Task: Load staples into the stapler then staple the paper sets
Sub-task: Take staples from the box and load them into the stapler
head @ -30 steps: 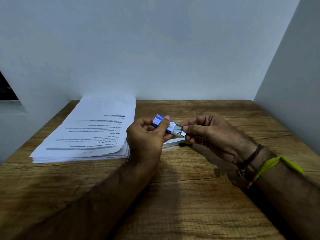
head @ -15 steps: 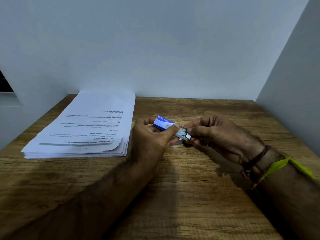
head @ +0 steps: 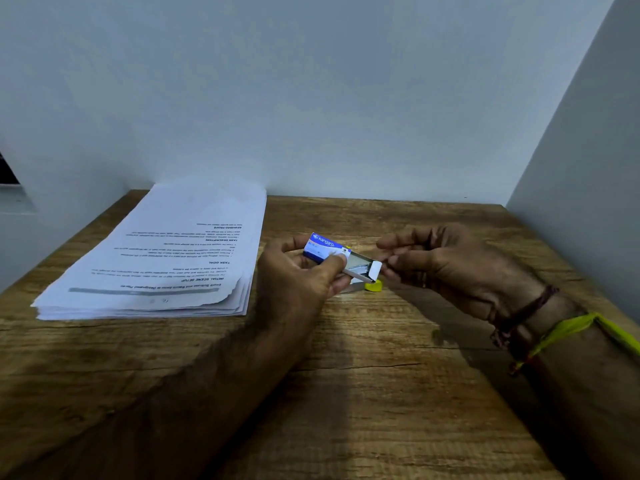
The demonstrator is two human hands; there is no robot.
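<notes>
My left hand holds a small blue and white staple box above the wooden table. Its inner tray is slid out to the right, with grey staples showing inside. My right hand is just right of the tray's white end flap, fingertips touching or nearly touching it. Below the box lies the stapler, mostly hidden by my left hand; only a metal edge and a yellow end show. A stack of printed papers lies on the table at the left.
White walls close the table at the back and on the right. A dark opening shows at the far left edge. Bare wood stretches in front of my forearms.
The inner tray has slid further out of the staple box. My right hand's fingers have loosened and drawn slightly right. The stapler's yellow end has come into sight under the box.
</notes>
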